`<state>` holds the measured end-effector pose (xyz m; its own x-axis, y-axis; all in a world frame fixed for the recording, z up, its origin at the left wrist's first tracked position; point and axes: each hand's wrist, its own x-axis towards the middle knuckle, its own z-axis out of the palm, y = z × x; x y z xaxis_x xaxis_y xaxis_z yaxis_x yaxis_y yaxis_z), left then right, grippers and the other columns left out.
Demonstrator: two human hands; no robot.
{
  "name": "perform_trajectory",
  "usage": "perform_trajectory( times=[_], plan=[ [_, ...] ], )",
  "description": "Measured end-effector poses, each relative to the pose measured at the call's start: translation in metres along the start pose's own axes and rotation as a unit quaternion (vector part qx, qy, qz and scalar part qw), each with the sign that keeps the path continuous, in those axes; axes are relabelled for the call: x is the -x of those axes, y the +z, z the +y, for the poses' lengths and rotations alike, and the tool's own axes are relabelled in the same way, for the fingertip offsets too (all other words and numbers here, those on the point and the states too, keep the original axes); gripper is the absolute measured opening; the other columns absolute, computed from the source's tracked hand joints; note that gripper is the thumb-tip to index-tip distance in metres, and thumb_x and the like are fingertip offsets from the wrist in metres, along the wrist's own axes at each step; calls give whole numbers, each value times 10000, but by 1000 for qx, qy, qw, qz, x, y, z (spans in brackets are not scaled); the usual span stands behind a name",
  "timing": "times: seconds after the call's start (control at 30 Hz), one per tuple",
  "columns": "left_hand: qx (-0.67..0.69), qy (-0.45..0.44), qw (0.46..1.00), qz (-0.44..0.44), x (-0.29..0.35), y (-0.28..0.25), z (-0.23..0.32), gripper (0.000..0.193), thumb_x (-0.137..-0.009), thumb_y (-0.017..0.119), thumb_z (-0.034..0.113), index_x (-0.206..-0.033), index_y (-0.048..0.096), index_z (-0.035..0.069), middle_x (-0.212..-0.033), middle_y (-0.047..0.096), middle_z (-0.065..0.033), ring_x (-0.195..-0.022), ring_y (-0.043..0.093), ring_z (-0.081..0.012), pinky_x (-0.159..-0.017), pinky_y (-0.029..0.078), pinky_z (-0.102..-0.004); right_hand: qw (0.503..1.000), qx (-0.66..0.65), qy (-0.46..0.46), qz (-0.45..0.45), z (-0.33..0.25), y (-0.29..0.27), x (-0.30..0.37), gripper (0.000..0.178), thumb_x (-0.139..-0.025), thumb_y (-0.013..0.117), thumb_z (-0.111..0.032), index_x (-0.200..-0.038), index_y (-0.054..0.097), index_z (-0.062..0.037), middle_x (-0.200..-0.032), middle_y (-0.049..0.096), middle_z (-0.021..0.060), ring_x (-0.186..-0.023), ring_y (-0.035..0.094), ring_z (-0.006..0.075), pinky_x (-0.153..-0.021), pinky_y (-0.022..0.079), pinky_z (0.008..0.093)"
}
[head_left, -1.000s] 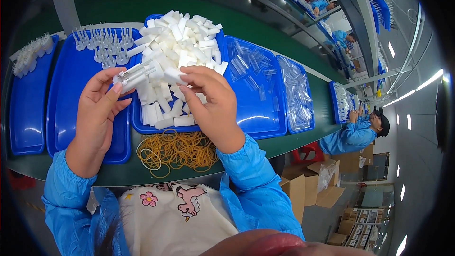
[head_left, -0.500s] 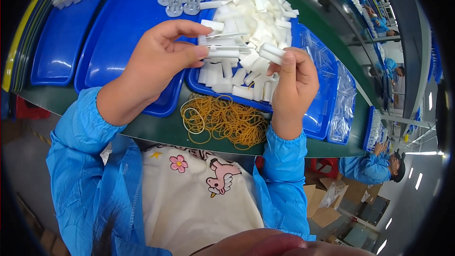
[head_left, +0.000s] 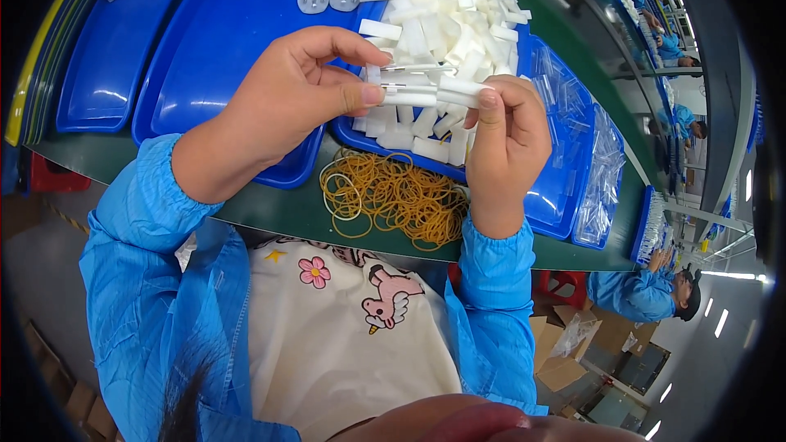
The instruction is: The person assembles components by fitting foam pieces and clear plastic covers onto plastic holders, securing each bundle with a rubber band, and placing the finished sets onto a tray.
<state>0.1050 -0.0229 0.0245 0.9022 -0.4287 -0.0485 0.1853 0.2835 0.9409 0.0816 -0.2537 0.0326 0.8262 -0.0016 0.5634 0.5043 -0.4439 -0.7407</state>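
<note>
Here the left hand (head_left: 303,74) pinches a pronged plastic holder (head_left: 373,75), the right hand (head_left: 512,127) gripping a white foam block (head_left: 463,87) at the prong tips, above heaped foam blocks (head_left: 446,20)!

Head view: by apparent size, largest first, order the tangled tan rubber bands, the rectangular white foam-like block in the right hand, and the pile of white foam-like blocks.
1. Pile of white blocks
2. Tangled rubber bands
3. Single block, partly covered by the right hand
</note>
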Motion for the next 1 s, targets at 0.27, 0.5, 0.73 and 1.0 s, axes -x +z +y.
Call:
perform_trajectory(
  times=[0.27, 0.5, 0.73, 1.0],
  plan=[
    [2, -1, 1000, 0, -5, 1, -1, 303, -819, 693, -11, -1109, 608, -23, -999, 662, -120, -808, 670, -149, -702, 532, -254, 997, 59, -43, 12, -2, -3, -6, 73, -853, 674, -28, -854, 616, 15, -864, 616, 107, -713, 554, 161, -614, 446, 258],
    [13, 6, 1000, 3, -3, 3, 0, 272, -809, 682, -42, -1061, 583, -10, -1131, 624, -134, -853, 661, -157, -743, 550, -261, 998, -43, 42, -28, -7, -9, -6, 65, -849, 653, -20, -824, 612, 23, -812, 610, 105, -692, 549, 174, -627, 439, 269],
    [20, 7, 1000, -12, 3, 0, -2, 284, -797, 676, -91, -1054, 579, -17, -1135, 625, -158, -888, 671, -174, -799, 551, -274, 995, -43, 28, -86, -17, -2, -3, 50, -842, 657, -30, -854, 639, 16, -842, 609, 88, -742, 548, 160, -681, 438, 276],
    [-5, 41, 998, -36, 0, 5, -1, 301, -806, 671, -91, -1079, 567, -19, -1167, 596, -151, -941, 659, -177, -816, 550, -279, 989, -54, 76, -118, -13, 10, 2, 97, -867, 662, -91, -894, 690, -2, -803, 551, 54, -733, 504, 135, -675, 406, 251]
  ],
)
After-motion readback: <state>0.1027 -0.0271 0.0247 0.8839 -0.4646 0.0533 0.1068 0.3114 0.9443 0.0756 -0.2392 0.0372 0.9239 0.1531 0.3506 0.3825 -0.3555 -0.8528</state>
